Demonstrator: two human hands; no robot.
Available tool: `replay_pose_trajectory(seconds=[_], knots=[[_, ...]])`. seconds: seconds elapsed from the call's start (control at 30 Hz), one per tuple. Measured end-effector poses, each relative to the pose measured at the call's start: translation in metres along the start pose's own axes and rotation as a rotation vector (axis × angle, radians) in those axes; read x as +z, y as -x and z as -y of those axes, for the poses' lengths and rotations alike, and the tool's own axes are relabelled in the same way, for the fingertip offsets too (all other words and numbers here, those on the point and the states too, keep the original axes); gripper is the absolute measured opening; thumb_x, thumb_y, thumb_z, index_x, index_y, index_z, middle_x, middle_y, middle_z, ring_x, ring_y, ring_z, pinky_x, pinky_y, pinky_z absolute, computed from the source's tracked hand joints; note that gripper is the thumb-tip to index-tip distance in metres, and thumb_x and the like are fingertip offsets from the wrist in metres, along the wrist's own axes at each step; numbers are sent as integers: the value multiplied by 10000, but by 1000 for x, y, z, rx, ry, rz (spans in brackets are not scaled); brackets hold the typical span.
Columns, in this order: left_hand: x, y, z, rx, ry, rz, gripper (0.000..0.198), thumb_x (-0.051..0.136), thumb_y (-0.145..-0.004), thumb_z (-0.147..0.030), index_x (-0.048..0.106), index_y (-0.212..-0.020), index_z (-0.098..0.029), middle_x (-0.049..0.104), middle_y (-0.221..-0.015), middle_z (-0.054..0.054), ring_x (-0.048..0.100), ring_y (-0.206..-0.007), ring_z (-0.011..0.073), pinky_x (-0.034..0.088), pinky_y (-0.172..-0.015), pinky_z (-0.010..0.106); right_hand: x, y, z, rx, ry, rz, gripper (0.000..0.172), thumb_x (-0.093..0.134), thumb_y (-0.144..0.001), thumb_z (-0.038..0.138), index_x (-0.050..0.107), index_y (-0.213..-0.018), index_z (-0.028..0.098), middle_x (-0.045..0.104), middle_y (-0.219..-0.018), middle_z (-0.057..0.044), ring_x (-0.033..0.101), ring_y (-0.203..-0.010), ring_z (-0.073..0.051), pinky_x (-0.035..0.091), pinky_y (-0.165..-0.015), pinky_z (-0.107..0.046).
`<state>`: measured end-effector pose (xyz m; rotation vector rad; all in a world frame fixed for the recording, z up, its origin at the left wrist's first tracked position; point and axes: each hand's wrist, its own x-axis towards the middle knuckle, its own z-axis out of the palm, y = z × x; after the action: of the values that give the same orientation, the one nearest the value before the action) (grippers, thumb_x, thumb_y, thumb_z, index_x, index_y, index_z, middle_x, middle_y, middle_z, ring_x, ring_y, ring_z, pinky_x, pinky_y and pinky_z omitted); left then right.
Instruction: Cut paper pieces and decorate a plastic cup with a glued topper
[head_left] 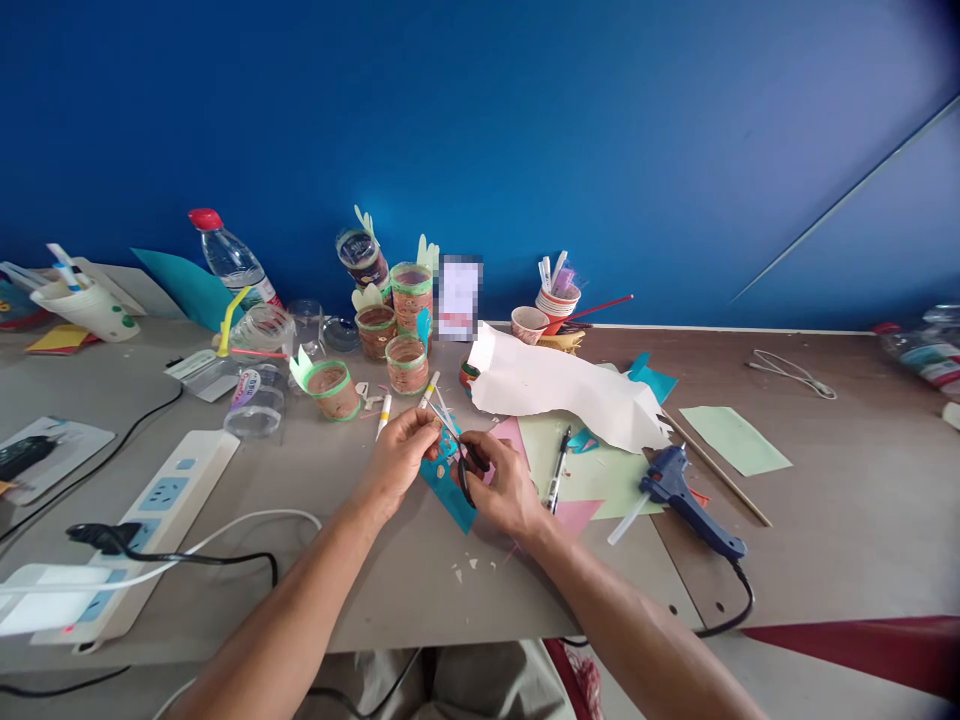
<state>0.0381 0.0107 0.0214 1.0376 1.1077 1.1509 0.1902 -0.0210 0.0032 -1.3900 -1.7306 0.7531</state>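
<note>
My right hand (504, 482) is closed around the black handles of a pair of scissors (466, 468), whose metal blades point up and to the left. The fingers of my left hand (405, 455) pinch together by the blades; whatever small piece they hold is too small to make out. Under both hands lies a strip of blue paper (456, 505) with small scraps on it. Two markers (384, 415) with yellow bands lie just beyond my left hand. Several brown-wrapped cups with green rims, such as the near cup (334, 392), stand behind them.
A glue gun (694, 500) lies on the right, beside a wooden stick (724, 475) and a torn white sheet (562, 390). At left are a power strip (161, 520) with cables, clear plastic cups (255, 405) and a tilted bottle (232, 260). A pen (559, 470) rests on green paper.
</note>
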Motion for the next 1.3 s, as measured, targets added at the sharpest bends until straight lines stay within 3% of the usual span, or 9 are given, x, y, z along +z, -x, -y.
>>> replay_pose_trajectory(seconds=[0.4,1.03,1.3], knots=[[-1,-1,3,-4,-75,27,70,589,-704,-230,555,-684,-172,517,-552,-57,455,-523,74,355,-524,206,-1,1,1,-1,79,36,377,528,-667,155,660,-1017,207,679,-744,-1,571,-676,-162,437,-799,-316],[-2,-1,2,-21,-78,29,96,620,-704,-248,572,-702,-165,514,-568,-47,445,-525,74,359,-520,205,0,1,0,3,87,35,331,527,-697,165,679,-986,220,667,-704,1,548,-663,-161,437,-761,-308],[-3,-2,1,-60,-44,13,179,672,-689,-315,582,-733,-167,534,-566,-46,464,-515,81,367,-515,203,-3,-4,-9,71,-21,-55,319,542,-719,215,682,-1005,193,622,-688,6,510,-623,-144,427,-624,-266]])
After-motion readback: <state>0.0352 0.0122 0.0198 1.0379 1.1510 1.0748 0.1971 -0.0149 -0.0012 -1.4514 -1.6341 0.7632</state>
